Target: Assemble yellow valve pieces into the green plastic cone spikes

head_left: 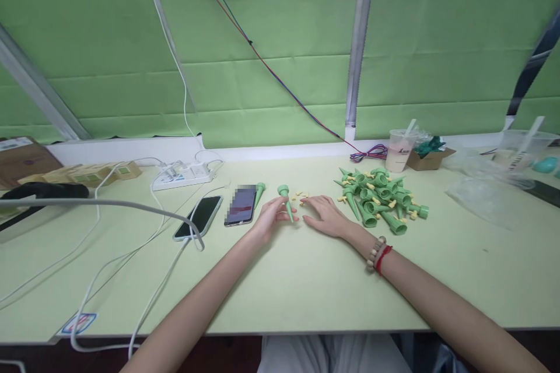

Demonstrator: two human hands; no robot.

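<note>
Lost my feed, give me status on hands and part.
Left hand fingers hold green cone. Right hand flat on table. Cone pile beside it.

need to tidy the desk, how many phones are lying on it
2. One phone lies left of centre with a white cable running to it; the other phone lies just right of it, near the left hand. More could sit out of view.

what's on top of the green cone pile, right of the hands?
Small yellow pieces lie scattered across the pile of green cones. Whatever lies beneath the cones, apart from the table, is covered.
</note>
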